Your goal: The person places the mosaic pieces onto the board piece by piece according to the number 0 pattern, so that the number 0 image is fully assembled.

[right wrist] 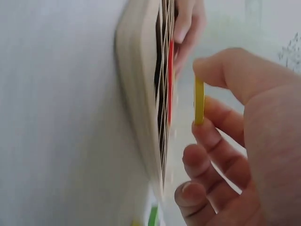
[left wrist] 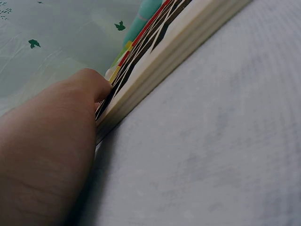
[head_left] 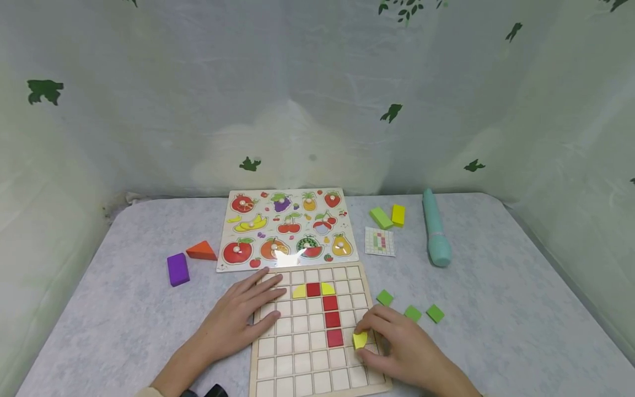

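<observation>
A wooden grid board (head_left: pixel 283 366) lies on the table. My left hand (head_left: pixel 233 314) rests on its left edge with the fingers spread; in the left wrist view the thumb (left wrist: pixel 94 82) lies at the board's rim. Between thumb and fingers my right hand (head_left: pixel 402 344) pinches a yellow tile (head_left: pixel 360 340) with a curved edge. The right wrist view has this tile (right wrist: pixel 199 101) edge-on, above the board surface. Set in the grid are a red square tile (head_left: pixel 313 289) between two rounded yellow tiles, and a column of red tiles (head_left: pixel 332 319) below to the right.
Behind the board lies a fruit puzzle (head_left: pixel 263 207). Green tiles (head_left: pixel 435 314) lie right of the board, near a pattern card (head_left: pixel 380 241), a green block (head_left: pixel 381 218), a yellow block (head_left: pixel 398 215) and a teal cylindrical case (head_left: pixel 436 229). Purple (head_left: pixel 178 269) and orange (head_left: pixel 202 250) blocks sit left.
</observation>
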`<state>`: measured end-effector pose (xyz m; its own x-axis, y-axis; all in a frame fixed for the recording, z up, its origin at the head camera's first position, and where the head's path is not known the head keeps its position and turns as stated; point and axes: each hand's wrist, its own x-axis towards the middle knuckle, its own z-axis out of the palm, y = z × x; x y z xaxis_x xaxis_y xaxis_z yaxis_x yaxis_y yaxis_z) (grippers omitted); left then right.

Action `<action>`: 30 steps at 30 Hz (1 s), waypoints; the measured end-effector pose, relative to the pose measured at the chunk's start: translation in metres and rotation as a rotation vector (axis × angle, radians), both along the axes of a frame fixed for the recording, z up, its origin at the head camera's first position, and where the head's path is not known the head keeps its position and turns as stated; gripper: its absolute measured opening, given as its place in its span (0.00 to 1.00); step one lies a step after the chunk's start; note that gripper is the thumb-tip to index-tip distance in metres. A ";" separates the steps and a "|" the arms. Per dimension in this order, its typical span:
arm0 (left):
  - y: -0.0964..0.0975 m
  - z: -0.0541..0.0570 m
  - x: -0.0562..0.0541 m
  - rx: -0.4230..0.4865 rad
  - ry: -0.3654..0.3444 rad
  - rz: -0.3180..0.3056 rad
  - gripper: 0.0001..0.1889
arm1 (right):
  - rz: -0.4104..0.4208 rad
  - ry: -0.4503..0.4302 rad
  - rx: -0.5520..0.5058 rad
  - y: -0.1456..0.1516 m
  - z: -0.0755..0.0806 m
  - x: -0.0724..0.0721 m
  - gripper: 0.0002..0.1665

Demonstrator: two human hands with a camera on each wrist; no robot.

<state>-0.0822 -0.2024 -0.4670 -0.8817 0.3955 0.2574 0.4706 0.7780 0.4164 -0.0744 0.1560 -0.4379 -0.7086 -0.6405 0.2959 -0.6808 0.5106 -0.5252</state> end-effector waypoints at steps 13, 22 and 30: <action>0.000 0.000 0.000 -0.016 -0.022 0.016 0.26 | 0.080 -0.054 0.019 -0.029 -0.013 0.012 0.11; 0.001 -0.001 -0.001 -0.012 -0.007 0.007 0.25 | 0.098 -0.114 -0.028 -0.025 -0.014 0.012 0.09; 0.000 -0.001 0.000 -0.009 -0.006 0.005 0.24 | 0.109 -0.149 0.002 -0.023 -0.013 0.012 0.11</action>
<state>-0.0824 -0.2023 -0.4677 -0.8852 0.3934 0.2483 0.4641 0.7840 0.4122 -0.0628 0.1327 -0.4514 -0.6707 -0.7166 0.1914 -0.6468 0.4387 -0.6239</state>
